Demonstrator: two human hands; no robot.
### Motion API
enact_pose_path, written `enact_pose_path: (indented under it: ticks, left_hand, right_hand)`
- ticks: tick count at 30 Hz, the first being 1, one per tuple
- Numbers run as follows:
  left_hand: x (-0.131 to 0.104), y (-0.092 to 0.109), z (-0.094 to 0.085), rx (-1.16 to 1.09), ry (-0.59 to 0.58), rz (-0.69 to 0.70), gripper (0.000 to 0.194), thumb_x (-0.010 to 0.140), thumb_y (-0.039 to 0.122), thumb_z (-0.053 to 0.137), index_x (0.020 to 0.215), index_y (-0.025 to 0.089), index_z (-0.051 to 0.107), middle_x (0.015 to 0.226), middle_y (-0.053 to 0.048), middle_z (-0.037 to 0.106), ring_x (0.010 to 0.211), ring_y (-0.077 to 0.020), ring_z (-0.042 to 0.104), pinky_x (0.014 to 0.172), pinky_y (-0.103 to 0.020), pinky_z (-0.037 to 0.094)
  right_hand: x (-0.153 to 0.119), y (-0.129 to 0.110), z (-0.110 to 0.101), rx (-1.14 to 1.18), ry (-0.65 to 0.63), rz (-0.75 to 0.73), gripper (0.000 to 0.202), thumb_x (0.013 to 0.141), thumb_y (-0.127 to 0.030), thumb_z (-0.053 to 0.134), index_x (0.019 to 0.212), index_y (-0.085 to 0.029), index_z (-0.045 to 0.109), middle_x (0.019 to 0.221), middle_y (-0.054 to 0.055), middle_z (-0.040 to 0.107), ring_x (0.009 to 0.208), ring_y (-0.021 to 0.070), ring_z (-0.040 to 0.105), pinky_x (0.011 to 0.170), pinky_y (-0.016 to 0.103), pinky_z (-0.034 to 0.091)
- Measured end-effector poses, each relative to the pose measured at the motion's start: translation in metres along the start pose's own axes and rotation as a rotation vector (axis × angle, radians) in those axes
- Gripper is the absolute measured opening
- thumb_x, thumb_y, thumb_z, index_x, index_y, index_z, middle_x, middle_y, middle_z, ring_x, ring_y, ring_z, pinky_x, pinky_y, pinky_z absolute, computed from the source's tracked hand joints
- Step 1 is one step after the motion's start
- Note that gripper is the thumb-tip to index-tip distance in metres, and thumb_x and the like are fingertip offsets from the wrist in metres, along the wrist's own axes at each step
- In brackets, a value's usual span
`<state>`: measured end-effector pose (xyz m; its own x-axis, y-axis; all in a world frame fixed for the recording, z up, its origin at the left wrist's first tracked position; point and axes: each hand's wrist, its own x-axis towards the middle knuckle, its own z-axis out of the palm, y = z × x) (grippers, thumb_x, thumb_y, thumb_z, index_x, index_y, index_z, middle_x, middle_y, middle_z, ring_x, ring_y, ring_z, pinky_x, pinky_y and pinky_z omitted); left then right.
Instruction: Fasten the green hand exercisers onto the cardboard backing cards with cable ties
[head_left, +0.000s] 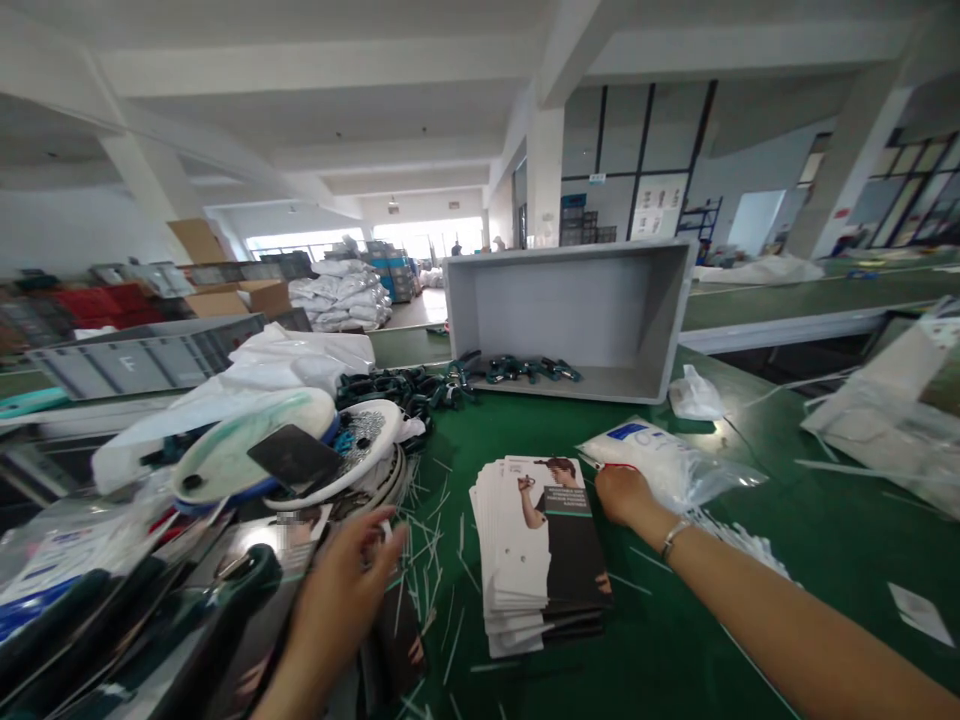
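My left hand (345,590) is slightly blurred over the left side of the table, its fingers loosely curled and apart. A small white patch shows at its fingertips; I cannot tell what it is. Below and beside it lie printed cards with dark green-handled hand grips (251,580) on them. My right hand (624,495) is closed in a fist around a red thing (619,466), mostly hidden. It sits just right of a stack of printed cards (525,570) and touches or nearly touches a clear bag of white zip ties (656,455).
A grey crate (570,320) lies on its side at the back, with several hand grips inside and a pile of dark grips (397,385) beside it. Round white-rimmed lids (255,450) hold a black card. Loose white strips (431,550) litter the green table (450,440).
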<state>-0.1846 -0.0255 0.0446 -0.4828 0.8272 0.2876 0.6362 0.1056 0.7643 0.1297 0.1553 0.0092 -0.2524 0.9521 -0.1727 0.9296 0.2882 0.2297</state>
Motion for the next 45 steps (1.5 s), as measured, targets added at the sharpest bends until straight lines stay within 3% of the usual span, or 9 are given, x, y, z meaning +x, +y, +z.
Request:
enact_pose_path:
  ticks: [3,7,16,21,25,28,30,36,45]
  left_hand:
    - [-0.015,0.023,0.057,0.077,-0.385,-0.011,0.058,0.067,0.059,0.055,0.11,0.02,0.059,0.111,-0.01,0.061,0.092,-0.0245,0.06,0.076,-0.032,0.045]
    - [-0.018,0.037,0.096,0.268,-0.444,-0.007,0.068,0.062,0.06,0.059,0.117,0.022,0.051,0.118,-0.012,0.054,0.1,-0.0287,0.055,0.075,-0.033,0.041]
    - [0.006,-0.005,0.089,0.039,-0.463,-0.11,0.028,0.067,0.043,0.06,0.073,0.016,0.054,0.071,-0.004,0.063,0.067,-0.0169,0.058,0.058,-0.024,0.039]
    - [-0.009,0.009,0.083,-0.473,-0.687,-0.435,0.036,0.065,0.039,0.063,0.09,0.018,0.047,0.072,-0.001,0.063,0.055,-0.0137,0.057,0.043,-0.02,0.038]
    - [-0.013,0.033,0.081,-0.677,-0.855,-0.496,0.056,0.056,0.034,0.073,0.104,0.019,0.047,0.078,-0.004,0.065,0.057,-0.0152,0.06,0.046,-0.022,0.041]
    - [-0.014,0.051,0.088,-0.707,-0.838,-0.522,0.04,0.058,0.035,0.071,0.089,0.015,0.056,0.074,-0.004,0.065,0.056,-0.0145,0.059,0.049,-0.024,0.042]
    - [-0.015,0.061,0.094,-0.749,-0.806,-0.512,0.032,0.058,0.028,0.07,0.084,0.015,0.058,0.07,-0.003,0.065,0.055,-0.0133,0.058,0.051,-0.023,0.042]
    - [-0.02,0.069,0.113,-1.006,-0.773,-0.565,0.05,0.051,0.008,0.066,0.099,0.018,0.056,0.076,-0.001,0.067,0.067,-0.0175,0.063,0.065,-0.029,0.047]
    - [-0.024,0.068,0.12,-1.168,-0.409,-0.488,0.056,0.063,0.03,0.072,0.113,0.021,0.048,0.101,-0.006,0.066,0.089,-0.0213,0.063,0.079,-0.034,0.047]
  right_hand:
    - [0.005,0.0,-0.003,0.018,-0.046,0.032,0.027,0.085,-0.03,0.054,0.104,-0.012,0.056,0.104,0.008,0.059,0.09,0.0175,0.058,0.077,0.037,0.049]
    - [-0.001,0.006,0.002,0.069,-0.018,0.041,0.029,0.086,-0.031,0.054,0.107,-0.011,0.055,0.107,0.009,0.057,0.092,0.0182,0.057,0.078,0.037,0.049]
    - [-0.017,0.026,-0.004,0.304,0.104,0.023,0.014,0.08,-0.017,0.053,0.081,-0.01,0.065,0.088,0.015,0.066,0.086,0.0234,0.061,0.074,0.034,0.044]
    - [-0.04,0.026,-0.028,0.566,0.166,-0.039,0.027,0.082,-0.023,0.038,0.078,-0.014,0.062,0.078,0.008,0.067,0.072,0.0159,0.061,0.061,0.023,0.041]
    - [-0.073,-0.011,-0.035,1.032,-0.026,-0.175,0.027,0.08,-0.033,0.037,0.068,-0.016,0.055,0.06,0.0,0.061,0.047,0.0071,0.049,0.043,0.017,0.032]
    - [-0.086,-0.039,-0.029,1.461,-0.243,-0.189,0.022,0.071,-0.032,0.047,0.058,-0.015,0.05,0.054,-0.002,0.056,0.04,0.0044,0.041,0.037,0.017,0.019]
    - [-0.087,-0.046,-0.025,1.547,-0.29,-0.17,0.022,0.069,-0.032,0.048,0.056,-0.015,0.05,0.055,-0.002,0.055,0.039,0.0039,0.039,0.035,0.017,0.012]
    - [-0.083,-0.038,-0.021,1.617,-0.317,-0.152,0.02,0.066,-0.033,0.052,0.06,-0.014,0.052,0.06,-0.001,0.058,0.041,0.0037,0.039,0.036,0.017,0.011]
    - [-0.096,-0.039,-0.025,1.649,-0.263,-0.145,0.02,0.067,-0.033,0.051,0.058,-0.015,0.051,0.056,-0.001,0.056,0.042,0.0046,0.038,0.038,0.018,0.013]
